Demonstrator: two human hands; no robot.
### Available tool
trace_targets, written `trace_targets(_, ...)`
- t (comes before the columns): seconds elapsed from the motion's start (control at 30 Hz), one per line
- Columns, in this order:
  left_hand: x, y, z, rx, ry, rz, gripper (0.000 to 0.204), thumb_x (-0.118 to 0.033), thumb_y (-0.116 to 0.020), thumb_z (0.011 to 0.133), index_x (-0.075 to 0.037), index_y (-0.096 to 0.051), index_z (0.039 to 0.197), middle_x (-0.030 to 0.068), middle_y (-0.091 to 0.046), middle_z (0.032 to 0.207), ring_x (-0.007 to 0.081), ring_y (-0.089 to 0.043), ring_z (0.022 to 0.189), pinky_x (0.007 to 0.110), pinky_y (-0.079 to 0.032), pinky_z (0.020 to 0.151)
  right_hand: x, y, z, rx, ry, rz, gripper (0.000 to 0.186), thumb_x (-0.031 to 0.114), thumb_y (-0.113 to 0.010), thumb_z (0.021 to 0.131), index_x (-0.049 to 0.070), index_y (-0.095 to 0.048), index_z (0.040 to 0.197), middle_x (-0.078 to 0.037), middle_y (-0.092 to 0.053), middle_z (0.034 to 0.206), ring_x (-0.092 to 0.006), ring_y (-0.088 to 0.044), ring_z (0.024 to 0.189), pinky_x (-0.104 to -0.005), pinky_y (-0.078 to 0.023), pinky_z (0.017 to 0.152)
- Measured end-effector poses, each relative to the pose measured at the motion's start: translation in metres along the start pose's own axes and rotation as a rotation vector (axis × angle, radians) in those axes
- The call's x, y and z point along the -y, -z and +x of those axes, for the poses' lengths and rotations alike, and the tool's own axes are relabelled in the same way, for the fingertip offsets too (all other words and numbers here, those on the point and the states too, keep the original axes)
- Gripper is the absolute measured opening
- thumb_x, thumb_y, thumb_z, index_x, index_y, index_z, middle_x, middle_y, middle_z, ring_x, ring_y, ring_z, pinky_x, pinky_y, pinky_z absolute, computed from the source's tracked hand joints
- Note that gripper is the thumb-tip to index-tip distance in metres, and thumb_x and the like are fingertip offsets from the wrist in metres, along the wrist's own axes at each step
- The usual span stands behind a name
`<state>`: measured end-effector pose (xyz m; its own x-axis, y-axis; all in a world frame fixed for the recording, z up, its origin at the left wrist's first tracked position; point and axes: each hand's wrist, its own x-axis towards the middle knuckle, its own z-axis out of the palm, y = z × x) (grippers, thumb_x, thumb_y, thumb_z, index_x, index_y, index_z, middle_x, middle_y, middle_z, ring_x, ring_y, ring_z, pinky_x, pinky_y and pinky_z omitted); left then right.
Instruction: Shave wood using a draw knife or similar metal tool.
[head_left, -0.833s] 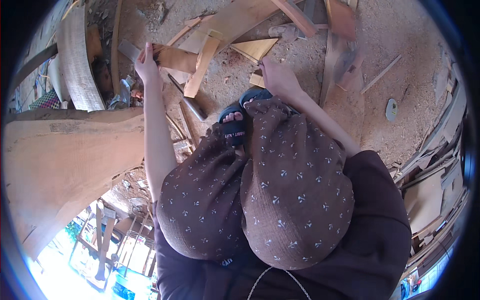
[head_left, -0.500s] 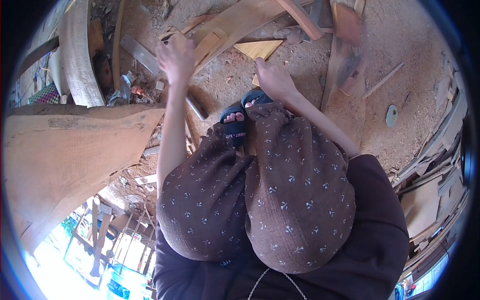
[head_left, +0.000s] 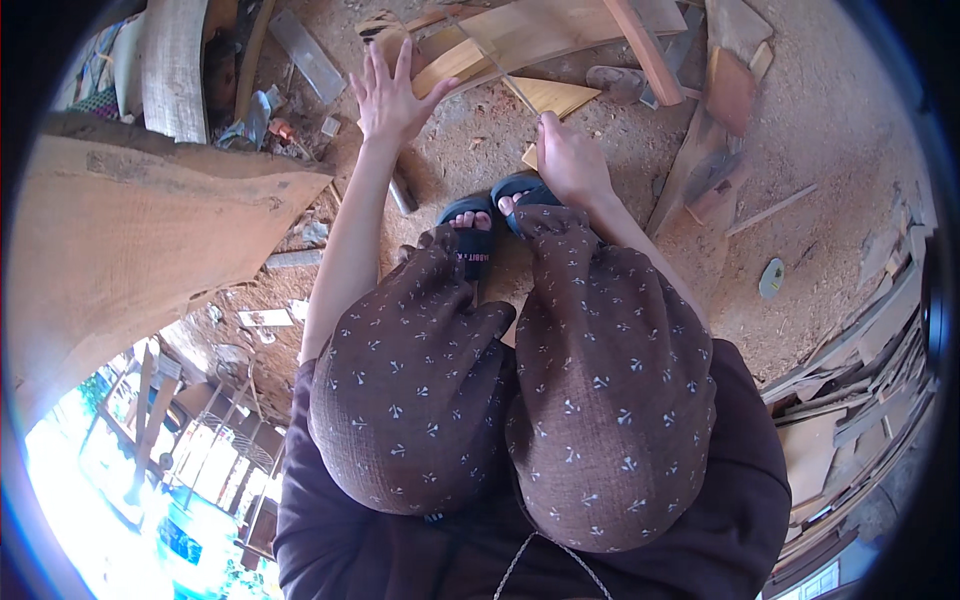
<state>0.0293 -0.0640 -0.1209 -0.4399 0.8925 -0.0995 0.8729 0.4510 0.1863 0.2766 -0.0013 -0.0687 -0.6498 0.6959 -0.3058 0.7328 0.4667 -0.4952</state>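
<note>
My left hand [head_left: 392, 108] is open with fingers spread, just beside a pale narrow wood block [head_left: 452, 66]; I cannot tell if it touches it. The block lies against a large curved plank [head_left: 530, 38]. A closed right hand [head_left: 572, 160] grips one end of a long thin rod-like tool [head_left: 497, 67]. This tool slants up and left, across the plank. Beneath its lower part is a triangular yellow wood piece [head_left: 550, 96] on the dirt floor. A small round wood piece with dark streaks [head_left: 382, 28] sits beyond my left fingertips.
A big thick slab [head_left: 150, 220] takes up the left side. A metal tube [head_left: 402, 195] lies near my sandals [head_left: 468, 238]. Reddish boards [head_left: 733, 90] are at the right, and stacked offcuts [head_left: 850, 400] line the right edge. A pale disc [head_left: 771, 278] rests on the floor.
My left hand has moved right and its fingers have spread. My right hand has shifted slightly right, and the thin tool now shows clearly. The view has shifted a little.
</note>
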Motion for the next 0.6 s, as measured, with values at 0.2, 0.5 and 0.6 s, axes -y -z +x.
trace_targets(0.2, -0.006, -0.002, 0.004, -0.002, 0.033, -0.003, 0.101, -0.083, -0.04, 0.072, -0.019, -0.021, 0.147, 0.0241, -0.015, 0.15, 0.0333, -0.014, 0.141, 0.045, -0.01, 0.115, 0.003, 0.009, 0.001, 0.06, -0.025, -0.034, 0.018, 0.017, -0.041, 0.093, 0.0, -0.046, 0.097, -0.024, -0.061, 0.068, -0.0417, -0.062, 0.068, -0.0525, -0.047, 0.062)
trace_targets(0.5, 0.005, -0.004, 0.001, -0.078, 0.058, -0.007, 0.108, -0.087, -0.032, 0.07, -0.012, -0.018, 0.147, 0.0227, -0.011, 0.151, 0.0335, -0.012, 0.141, 0.04, -0.008, 0.116, 0.014, 0.032, -0.013, 0.166, -0.033, -0.116, 0.02, 0.013, -0.045, 0.087, -0.002, -0.046, 0.1, -0.026, -0.062, 0.074, -0.043, -0.062, 0.072, -0.0525, -0.048, 0.067)
trace_targets(0.6, -0.003, -0.004, -0.001, -0.127, 0.072, 0.042, 0.102, -0.081, -0.041, 0.074, -0.011, -0.022, 0.146, 0.0204, -0.018, 0.15, 0.033, -0.02, 0.139, 0.04, -0.018, 0.114, 0.006, 0.028, -0.016, 0.118, -0.012, -0.08, 0.02, 0.014, -0.044, 0.088, -0.003, -0.046, 0.099, -0.026, -0.061, 0.074, -0.044, -0.061, 0.072, -0.0533, -0.048, 0.066)
